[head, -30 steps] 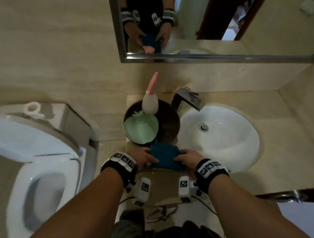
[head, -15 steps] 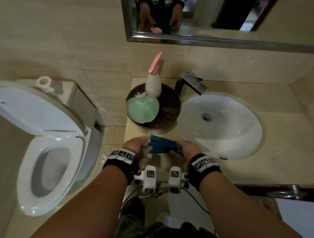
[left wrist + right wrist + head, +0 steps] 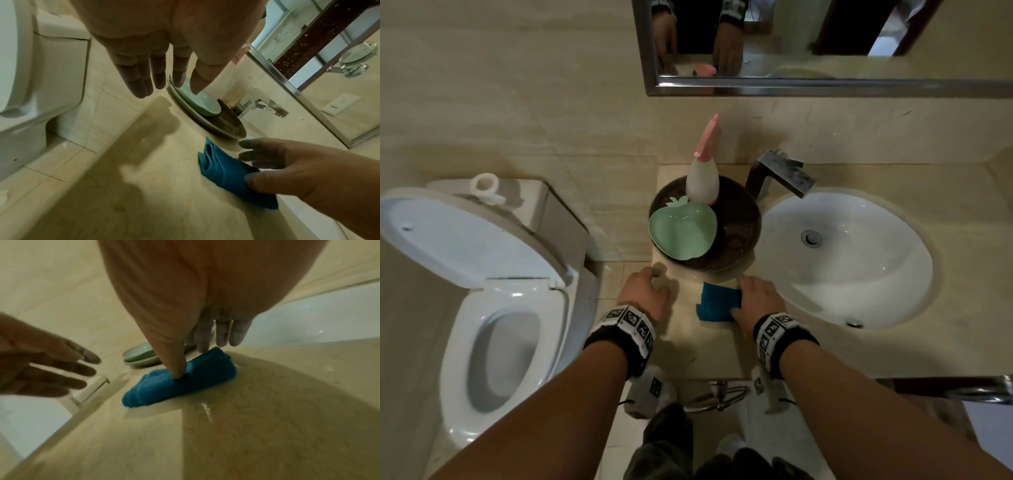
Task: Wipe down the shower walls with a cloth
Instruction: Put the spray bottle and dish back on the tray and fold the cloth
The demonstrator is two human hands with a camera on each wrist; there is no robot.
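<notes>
The folded blue cloth (image 3: pixel 716 305) sits on the beige counter (image 3: pixel 709 346), right by the dark tray (image 3: pixel 739 233) — right hand (image 3: pixel 758 303) pins it with thumb and fingertips, not really curled around it. Left hand (image 3: pixel 645 296) hovers beside it, fingers loose and apart, holding nothing. No readable labels — only square-code wristbands (image 3: pixel 628 325).
</notes>
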